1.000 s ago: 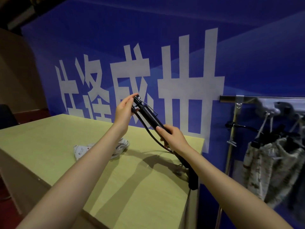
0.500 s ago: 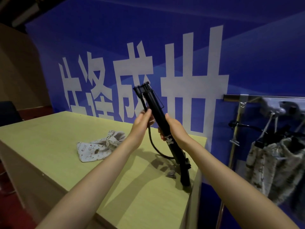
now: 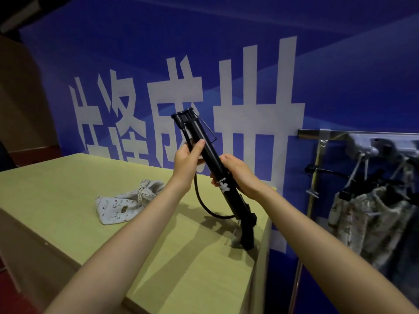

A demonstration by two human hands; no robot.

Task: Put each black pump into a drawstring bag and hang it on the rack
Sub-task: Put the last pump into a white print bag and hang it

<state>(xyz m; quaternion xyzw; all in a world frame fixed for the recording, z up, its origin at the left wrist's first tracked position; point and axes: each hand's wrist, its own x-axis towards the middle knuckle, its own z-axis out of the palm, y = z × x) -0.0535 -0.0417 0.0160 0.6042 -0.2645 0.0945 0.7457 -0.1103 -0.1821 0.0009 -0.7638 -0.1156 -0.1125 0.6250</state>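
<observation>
Hands share the black pump (image 3: 212, 165), propped foot-down near the worktop (image 3: 68, 184) edge: left hand (image 3: 187, 163) clenched on the upper barrel, right hand (image 3: 238, 174) clenched mid-barrel. Bagging hasn't begun; next, one hand must fetch the drawstring bag (image 3: 123, 205) lying alongside.

Single head-worn view, facing forward and slightly down, close over table (image 3: 68, 189), rack (image 3: 362, 134) right
</observation>
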